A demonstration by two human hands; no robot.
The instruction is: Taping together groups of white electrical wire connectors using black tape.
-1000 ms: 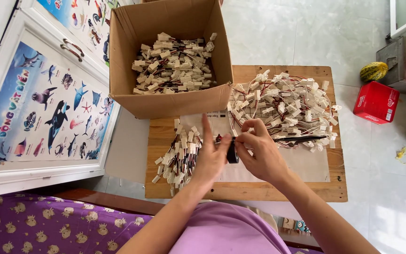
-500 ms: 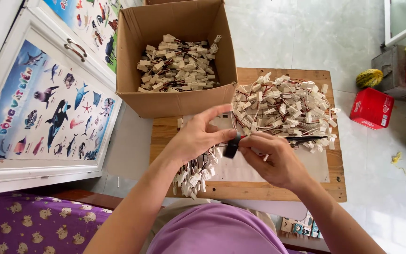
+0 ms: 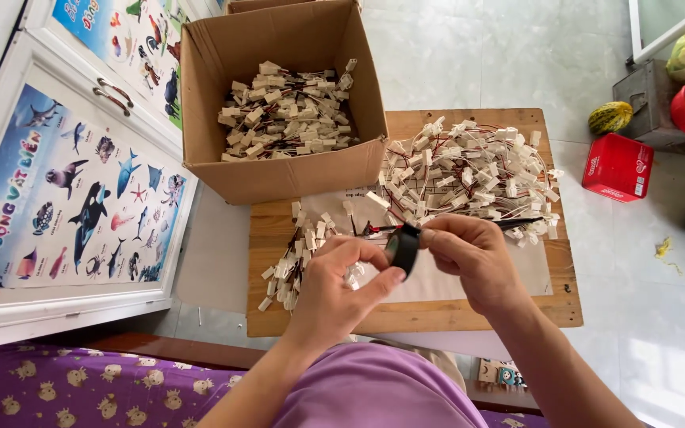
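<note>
Wired connectors (image 3: pixel 469 170) (heaped) behind tape roll (image 3: pixel 404 247)

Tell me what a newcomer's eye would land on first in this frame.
Probably the two hands at centre: the left hand and right hand pinch a small black roll between them over the wooden board. Behind them, a heap of white connectors with red and black wires covers the board's far right, and an open cardboard box of similar white pieces stands at its far left.
</note>
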